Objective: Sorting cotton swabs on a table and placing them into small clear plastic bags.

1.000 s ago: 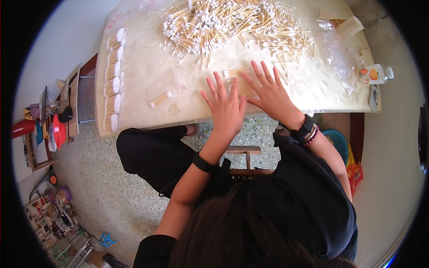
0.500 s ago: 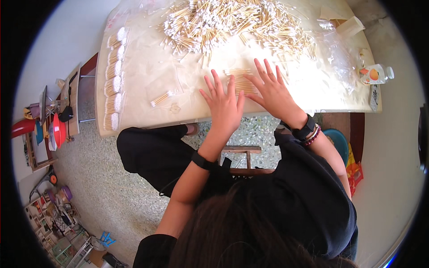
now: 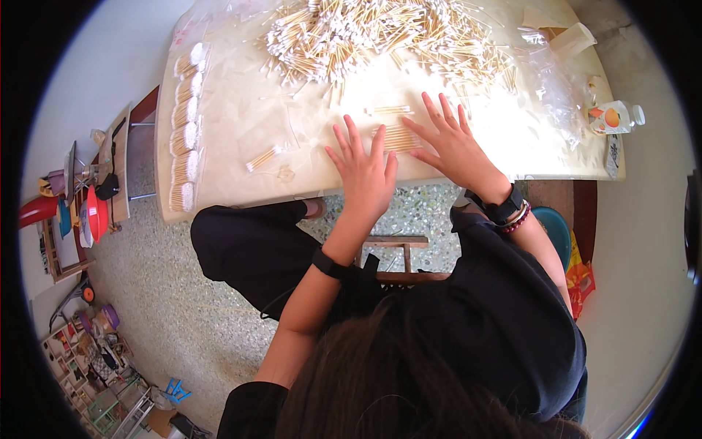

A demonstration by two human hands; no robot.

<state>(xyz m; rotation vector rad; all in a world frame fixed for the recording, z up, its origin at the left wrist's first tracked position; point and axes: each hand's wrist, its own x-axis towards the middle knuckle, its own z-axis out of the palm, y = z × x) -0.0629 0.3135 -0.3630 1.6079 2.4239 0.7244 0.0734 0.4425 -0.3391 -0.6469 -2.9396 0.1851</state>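
Between my two hands a layer of cotton swabs point(image 3: 398, 138) lies side by side on the table. A few more swabs point(image 3: 389, 110) lie just beyond it. My left hand point(image 3: 364, 164) rests at the layer's left end, its fingers spread. At the right end is my right hand point(image 3: 455, 150), also spread, with its thumb and index finger nearest the swabs. Neither hand grips anything. A large loose heap of cotton swabs point(image 3: 380, 36) covers the far part of the table. To the left of my left hand lies a small bunch of swabs point(image 3: 264, 158).
Packed swab bundles point(image 3: 184, 135) stand in a row along the left edge of the table point(image 3: 241, 194). Clear plastic bags point(image 3: 552, 88), a tipped cup point(image 3: 574, 42) and a white bottle point(image 3: 616, 119) are at the right. A wooden stool point(image 3: 406, 257) shows below.
My right hand has shifted slightly right and away from the swab layer, showing more of it. The few swabs beyond now lie apart from the layer. My left hand has barely moved.
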